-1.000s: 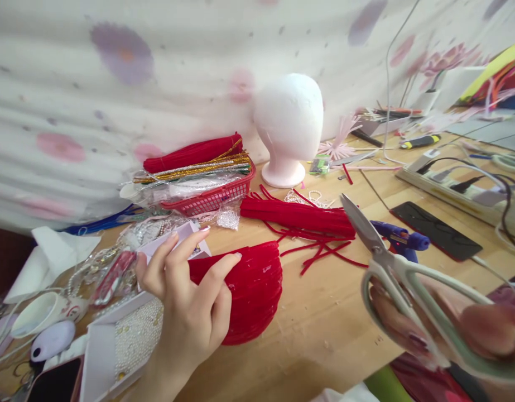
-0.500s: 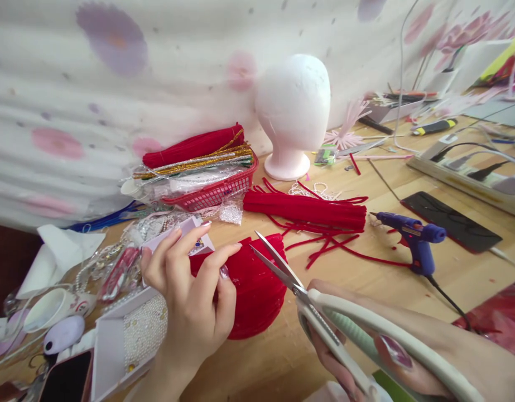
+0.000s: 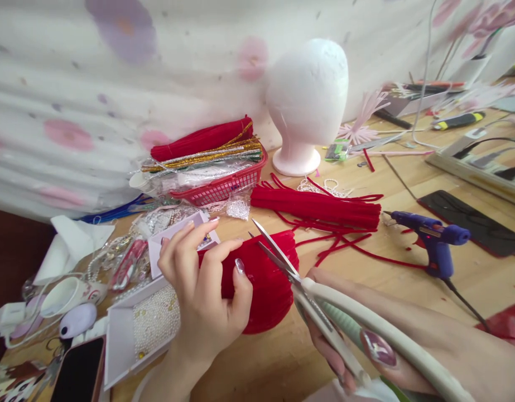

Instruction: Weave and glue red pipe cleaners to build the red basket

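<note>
My left hand [image 3: 201, 293] rests on a red fan-shaped piece made of pipe cleaners [image 3: 269, 285] on the wooden table [image 3: 408, 290], thumb and fingers curled around its left edge. My right hand [image 3: 357, 340] grips pale green scissors [image 3: 324, 312]. The blades are slightly open and point up-left over the red piece, close to my left thumb. A bundle of red pipe cleaners [image 3: 319, 206] lies just behind the piece.
A white foam head [image 3: 309, 100] stands at the back. A red basket [image 3: 224, 187] holds red, gold and silver pipe cleaners. A blue glue gun [image 3: 435, 243] lies right. A white box of pearl beads [image 3: 150, 329], a phone [image 3: 79, 377] and clutter fill the left.
My right hand brought the scissors from the far right down and left to the red piece. My left hand closed more firmly on the piece. The camera shifted slightly.
</note>
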Demonstrator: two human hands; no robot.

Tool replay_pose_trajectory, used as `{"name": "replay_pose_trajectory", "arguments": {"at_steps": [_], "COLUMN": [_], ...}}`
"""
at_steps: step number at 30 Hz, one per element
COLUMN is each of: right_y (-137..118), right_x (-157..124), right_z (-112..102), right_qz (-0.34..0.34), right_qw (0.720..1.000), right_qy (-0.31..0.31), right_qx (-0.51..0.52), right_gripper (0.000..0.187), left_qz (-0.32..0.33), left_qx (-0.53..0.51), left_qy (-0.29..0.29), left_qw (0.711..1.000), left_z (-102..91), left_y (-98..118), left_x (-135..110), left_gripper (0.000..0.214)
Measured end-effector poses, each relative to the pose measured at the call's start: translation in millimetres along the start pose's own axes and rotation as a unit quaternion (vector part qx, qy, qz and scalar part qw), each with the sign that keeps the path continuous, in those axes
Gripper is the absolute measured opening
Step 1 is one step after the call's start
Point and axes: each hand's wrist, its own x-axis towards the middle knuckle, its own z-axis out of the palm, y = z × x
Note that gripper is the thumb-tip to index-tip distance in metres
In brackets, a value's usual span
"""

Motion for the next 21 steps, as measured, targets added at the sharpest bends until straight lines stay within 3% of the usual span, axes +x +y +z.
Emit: {"name": "replay_pose_trajectory", "arguments": {"at_steps": [5,8,17,21], "right_y": [-33,-43,-41,-55], "right_x": [22,29,25,30], "right_z": [23,26,22,31], "right_qz": [0.085,0.122,0.158,0.227], "right_qw": [0.973,0.956,0.971,0.963], "right_qy": [-0.129,-0.151,-0.140,-0.126], "right_qx": [0.172,0.221,0.114,0.071], "right_gripper": [0.037,0.034,0.039,0.048], "left_qz": [-0.017,-0.022,-0.023,-0.024], "left_qx": [-0.022,-0.033,-0.044,-0.053], "left_qy": [0.001,0.004,0.017,0.028], "left_qw": [1.000,0.999,0.999,0.998], "left_z": [1.6,2.7,6.5,8.9], "left_y": [-2,-1,4,5], "left_x": [-1,-1,-1,-2], "left_gripper": [0.032,0.029,0.025,0.021]}}
